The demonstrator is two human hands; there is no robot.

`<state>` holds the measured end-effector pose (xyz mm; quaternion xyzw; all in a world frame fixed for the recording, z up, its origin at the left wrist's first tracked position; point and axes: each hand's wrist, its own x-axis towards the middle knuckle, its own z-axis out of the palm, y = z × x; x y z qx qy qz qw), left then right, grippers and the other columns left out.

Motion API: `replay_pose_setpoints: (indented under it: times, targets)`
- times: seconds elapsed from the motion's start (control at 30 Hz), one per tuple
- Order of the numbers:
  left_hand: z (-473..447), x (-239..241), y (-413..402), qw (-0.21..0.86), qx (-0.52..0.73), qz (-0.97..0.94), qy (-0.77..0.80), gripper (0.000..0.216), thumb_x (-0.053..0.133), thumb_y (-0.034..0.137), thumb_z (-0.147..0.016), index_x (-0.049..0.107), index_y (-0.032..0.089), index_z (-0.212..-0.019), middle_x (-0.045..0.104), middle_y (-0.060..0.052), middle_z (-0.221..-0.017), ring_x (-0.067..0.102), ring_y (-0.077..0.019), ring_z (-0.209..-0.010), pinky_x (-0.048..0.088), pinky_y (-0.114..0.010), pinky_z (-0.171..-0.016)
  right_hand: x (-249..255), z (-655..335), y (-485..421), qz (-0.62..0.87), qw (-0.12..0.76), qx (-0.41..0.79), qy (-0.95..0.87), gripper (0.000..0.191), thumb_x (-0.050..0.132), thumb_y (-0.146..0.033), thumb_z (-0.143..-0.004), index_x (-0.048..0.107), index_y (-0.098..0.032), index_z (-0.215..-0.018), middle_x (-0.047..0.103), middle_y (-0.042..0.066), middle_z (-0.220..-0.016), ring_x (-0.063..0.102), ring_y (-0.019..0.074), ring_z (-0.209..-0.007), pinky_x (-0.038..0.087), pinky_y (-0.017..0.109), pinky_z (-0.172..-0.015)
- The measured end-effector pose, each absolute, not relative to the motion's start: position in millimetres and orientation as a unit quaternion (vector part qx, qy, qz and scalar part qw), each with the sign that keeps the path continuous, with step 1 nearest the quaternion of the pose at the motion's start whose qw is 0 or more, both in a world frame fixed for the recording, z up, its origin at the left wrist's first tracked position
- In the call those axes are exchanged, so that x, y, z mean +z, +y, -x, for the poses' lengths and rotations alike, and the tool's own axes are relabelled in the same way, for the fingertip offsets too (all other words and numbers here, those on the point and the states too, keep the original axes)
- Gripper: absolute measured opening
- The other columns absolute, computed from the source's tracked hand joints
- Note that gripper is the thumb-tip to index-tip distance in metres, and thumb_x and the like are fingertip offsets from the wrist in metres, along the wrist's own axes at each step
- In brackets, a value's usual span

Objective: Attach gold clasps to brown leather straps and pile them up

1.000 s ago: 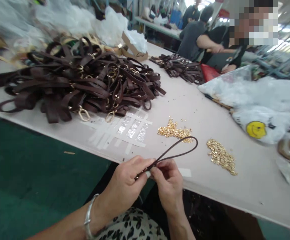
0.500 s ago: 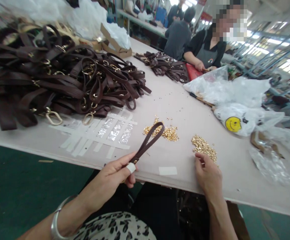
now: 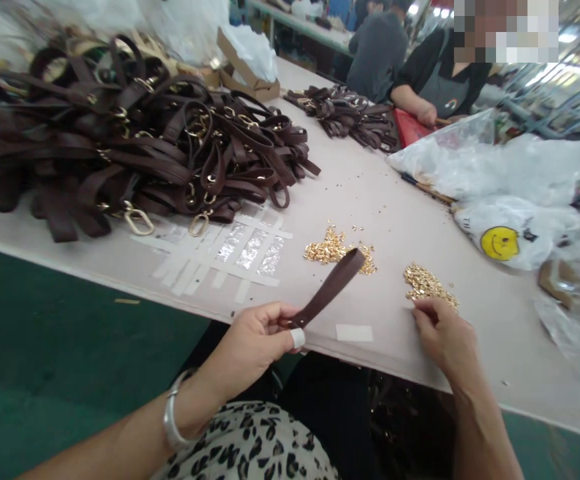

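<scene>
My left hand [image 3: 255, 340] pinches the ends of a folded brown leather strap [image 3: 331, 287] between thumb and taped forefinger, holding it up over the table's front edge. My right hand [image 3: 443, 333] rests on the table at the near side of a small heap of gold rivets [image 3: 427, 285], fingers curled and pinched at the pile; what they hold is too small to see. A second heap of gold rivets [image 3: 333, 248] lies behind the strap's loop.
A big pile of brown straps with gold rings [image 3: 135, 147] fills the left of the pale table [image 3: 370, 200]. Tape strips [image 3: 230, 253] are stuck near its edge. White plastic bags [image 3: 510, 193] lie right. Another person's arm [image 3: 415, 103] works beside a smaller strap pile [image 3: 350, 120].
My right hand let go of the strap and moved right to the rivet heap. My left hand keeps the strap, which has turned flat side on.
</scene>
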<state>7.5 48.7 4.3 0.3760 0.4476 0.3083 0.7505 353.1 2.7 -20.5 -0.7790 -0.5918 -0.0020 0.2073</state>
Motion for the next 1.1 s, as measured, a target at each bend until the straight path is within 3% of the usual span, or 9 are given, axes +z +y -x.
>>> replay_pose_setpoints:
  times: [0.17, 0.23, 0.5, 0.73, 0.83, 0.93, 1.1]
  targets:
    - [-16, -3, 47, 0.763, 0.322, -0.354, 0.435, 0.022, 0.075, 0.011, -0.062, 0.070, 0.013, -0.084, 0.071, 0.000, -0.073, 0.062, -0.0104, -0.062, 0.051, -0.023, -0.063, -24, -255, -12, 0.660, 0.513, 0.150, -0.528, 0.015, 0.074, -0.029, -0.081, 0.065, -0.023, -0.092, 0.071, 0.003, -0.090, 0.068, 0.0184, -0.085, 0.055, 0.032, -0.078]
    - [-17, -4, 47, 0.758, 0.331, -0.353, 0.437, 0.023, 0.074, 0.010, -0.062, 0.070, 0.013, -0.085, 0.070, 0.000, -0.072, 0.063, -0.0107, -0.061, 0.052, -0.024, -0.064, -25, -210, -15, 0.581, 0.571, 0.218, -0.538, 0.012, 0.072, -0.020, -0.083, 0.063, -0.024, -0.090, 0.069, 0.002, -0.089, 0.067, 0.0165, -0.089, 0.056, 0.030, -0.079]
    - [-14, -3, 37, 0.703, 0.366, -0.443, 0.419, 0.013, 0.076, 0.017, -0.072, 0.073, 0.014, -0.084, 0.072, -0.001, -0.075, 0.063, -0.0124, -0.067, 0.050, -0.023, -0.065, -35, -158, -14, 0.563, 0.562, 0.236, -0.558, 0.015, 0.068, -0.013, -0.085, 0.062, -0.024, -0.092, 0.069, 0.001, -0.091, 0.066, 0.0153, -0.086, 0.057, 0.027, -0.073]
    - [-4, 0, 36, 0.537, 0.357, -0.638, 0.421, 0.019, 0.064, 0.010, -0.081, 0.076, 0.018, -0.093, 0.075, -0.001, -0.084, 0.067, -0.0157, -0.077, 0.051, -0.024, -0.072, -25, -149, -17, 0.581, 0.590, 0.225, -0.514, 0.015, 0.069, -0.013, -0.084, 0.060, -0.024, -0.088, 0.066, -0.001, -0.088, 0.065, 0.0136, -0.085, 0.054, 0.026, -0.077]
    - [-2, 2, 32, 0.473, 0.343, -0.685, 0.435, 0.015, 0.065, 0.019, -0.085, 0.075, 0.023, -0.097, 0.075, 0.001, -0.089, 0.068, -0.0167, -0.079, 0.053, -0.025, -0.074, -18, -139, -18, 0.578, 0.616, 0.274, -0.460, 0.012, 0.069, -0.018, -0.084, 0.058, -0.023, -0.087, 0.062, -0.002, -0.083, 0.062, 0.0125, -0.079, 0.052, 0.026, -0.073]
    - [-4, -7, 35, 0.400, 0.341, -0.720, 0.453, 0.016, 0.069, 0.028, -0.085, 0.074, 0.030, -0.100, 0.075, 0.006, -0.094, 0.068, -0.0177, -0.081, 0.055, -0.028, -0.079, -20, -139, -14, 0.568, 0.642, 0.337, -0.389, 0.022, 0.070, -0.021, -0.081, 0.053, -0.023, -0.096, 0.063, -0.002, -0.085, 0.063, 0.0136, -0.077, 0.053, 0.028, -0.073]
    - [-24, -19, 33, 0.372, 0.355, -0.748, 0.420, 0.021, 0.068, 0.030, -0.086, 0.072, 0.040, -0.104, 0.075, 0.013, -0.102, 0.070, -0.0202, -0.086, 0.057, -0.036, -0.088, -24, -154, -19, 0.575, 0.663, 0.329, -0.348, 0.032, 0.070, -0.025, -0.082, 0.049, -0.024, -0.107, 0.065, -0.001, -0.089, 0.064, 0.0146, -0.080, 0.053, 0.030, -0.075]
